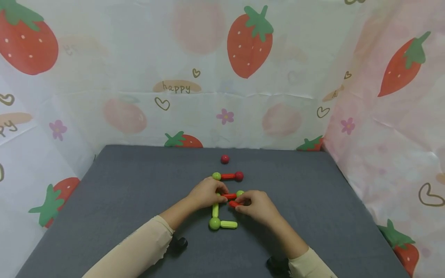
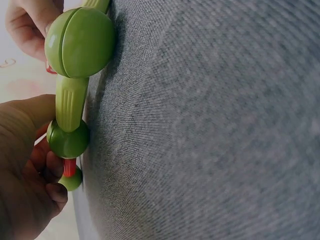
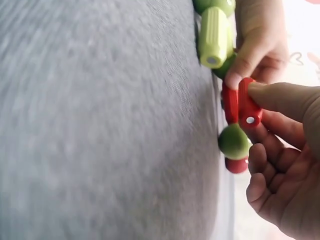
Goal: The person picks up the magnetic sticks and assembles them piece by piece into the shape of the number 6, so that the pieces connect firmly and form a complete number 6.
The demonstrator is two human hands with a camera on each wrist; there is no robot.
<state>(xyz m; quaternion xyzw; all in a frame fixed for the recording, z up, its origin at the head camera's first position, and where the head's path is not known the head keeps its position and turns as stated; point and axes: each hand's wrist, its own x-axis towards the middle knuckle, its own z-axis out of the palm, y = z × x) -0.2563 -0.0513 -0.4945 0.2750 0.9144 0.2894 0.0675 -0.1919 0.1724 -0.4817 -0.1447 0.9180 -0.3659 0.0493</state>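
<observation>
Between the thumb and fingers of my right hand (image 1: pixel 259 206) is a loose red magnetic rod (image 3: pixel 248 102), its silvery end showing in the right wrist view. My left hand (image 1: pixel 206 193) grips a second red rod (image 1: pixel 230 196) near its left end, beside a green ball (image 2: pixel 68 140). That second rod runs to another green ball (image 1: pixel 240 194) on the right. A light green rod (image 1: pixel 215 211) joins the gripped corner to a nearer, larger-looking green ball (image 1: pixel 214 223). From there another light green rod (image 1: pixel 229 224) points right, its outer end bare.
Farther back, a separate red rod (image 1: pixel 228 176) links a green ball (image 1: pixel 216 176) and a red ball (image 1: pixel 239 176). A lone red ball (image 1: pixel 225 159) sits behind them on the grey cloth (image 1: pixel 146 181). Strawberry-printed curtains (image 1: pixel 208 108) stand around the table's back and sides.
</observation>
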